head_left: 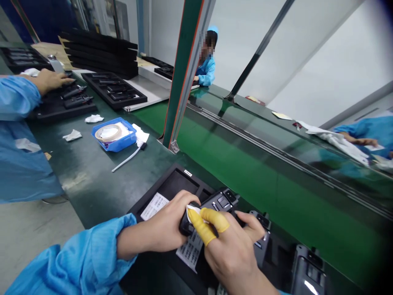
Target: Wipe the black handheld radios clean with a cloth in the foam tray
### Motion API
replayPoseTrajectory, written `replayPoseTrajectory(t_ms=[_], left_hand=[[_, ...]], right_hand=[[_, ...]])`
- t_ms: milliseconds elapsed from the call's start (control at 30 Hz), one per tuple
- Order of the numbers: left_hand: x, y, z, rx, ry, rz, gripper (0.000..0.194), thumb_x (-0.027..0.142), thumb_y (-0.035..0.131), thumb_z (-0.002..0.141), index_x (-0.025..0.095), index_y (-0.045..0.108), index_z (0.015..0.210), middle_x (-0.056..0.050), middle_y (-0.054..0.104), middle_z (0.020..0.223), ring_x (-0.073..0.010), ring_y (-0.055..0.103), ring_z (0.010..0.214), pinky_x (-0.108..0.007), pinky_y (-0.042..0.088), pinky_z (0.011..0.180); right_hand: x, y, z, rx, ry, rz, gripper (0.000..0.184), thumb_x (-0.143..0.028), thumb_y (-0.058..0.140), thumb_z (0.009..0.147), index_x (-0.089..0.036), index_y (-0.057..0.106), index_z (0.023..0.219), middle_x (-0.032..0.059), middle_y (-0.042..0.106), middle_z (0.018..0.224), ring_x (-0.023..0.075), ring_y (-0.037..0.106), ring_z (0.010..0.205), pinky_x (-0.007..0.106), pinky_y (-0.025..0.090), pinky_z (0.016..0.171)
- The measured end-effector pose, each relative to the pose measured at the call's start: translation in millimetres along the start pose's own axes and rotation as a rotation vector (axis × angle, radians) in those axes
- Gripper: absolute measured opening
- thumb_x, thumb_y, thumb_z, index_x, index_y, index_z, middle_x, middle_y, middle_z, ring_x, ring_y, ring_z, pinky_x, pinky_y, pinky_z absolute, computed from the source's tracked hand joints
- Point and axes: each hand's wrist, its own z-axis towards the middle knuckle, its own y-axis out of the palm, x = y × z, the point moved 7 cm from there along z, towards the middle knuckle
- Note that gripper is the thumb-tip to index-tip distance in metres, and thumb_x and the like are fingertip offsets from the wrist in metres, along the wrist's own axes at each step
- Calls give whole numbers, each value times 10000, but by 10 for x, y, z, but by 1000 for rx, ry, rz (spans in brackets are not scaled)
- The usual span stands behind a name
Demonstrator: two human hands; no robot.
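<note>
The right hand point(231, 250), wearing yellow finger cots, is pinching a white cloth point(194, 209) against a black handheld device point(184, 225), which the left hand's point(161, 224) grip is steadying over the black tray point(153, 190).

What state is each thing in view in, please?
Black device: held in the left hand
White wipe: bunched, pinched in the right hand
Blue bin: open, holding a tape roll
Near tray: open, partly filled
Black trays at the back: stacked
White cord: lying loose
</note>
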Motion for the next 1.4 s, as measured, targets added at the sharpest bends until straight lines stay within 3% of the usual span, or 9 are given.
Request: replayPoseTrajectory(t_ms=[167,300,533,733,1000,1233,1400], left_hand=[[32,18,5,-14,-3,15,610,-78,484,533,203,448,1074,-41,475,1069,-193,509,1002,-332,441,884],[45,25,-1,-14,2,15,583,-85,469,533,207,448,1037,-33,472,1036,-183,504,971,-325,447,870],[44,22,2,-12,21,4,630,-79,460,517,203,445,1080,-39,476,1074,-198,496,1026,-348,429,917],[60,16,-3,-15,22,27,568,-71,471,557,212,457,1050,-33,485,1039,-190,504,975,-342,446,880],[9,32,-9,-11,16,-2,668,-87,481,519,219,424,1109,-45,463,1103,-207,480,1065,-358,418,936],[41,40,-10,0,11,32,595,-72,479,568,219,443,1085,-37,476,1078,-193,493,1023,-344,430,915],[43,42,-24,-3,-1,64,557,-61,478,568,218,446,1050,-40,475,1066,-197,495,1005,-347,435,911]], right_hand=[[45,-27,-58,-26,-23,37,294,-27,426,786,-213,650,747,-4,658,853,103,550,772,383,249,890],[160,-58,-101,-37,12,-37,282,-44,437,800,-208,662,847,5,658,839,102,538,737,380,250,877],[4,-24,-57,-27,-16,-32,316,-43,400,844,-204,666,900,3,677,845,104,548,744,374,248,880],[137,-79,-93,9,96,-72,313,-13,422,811,-203,660,884,14,665,859,100,542,732,376,259,874],[-142,-30,-19,11,-26,-86,294,-28,401,832,-179,653,815,10,672,808,114,535,736,369,264,840],[-58,15,-52,-2,104,-200,274,-18,409,784,-175,633,800,8,628,742,115,489,665,381,252,829],[208,92,-435,-98,246,-175,240,-9,438,693,-198,585,699,1,594,733,123,469,653,376,261,816]])
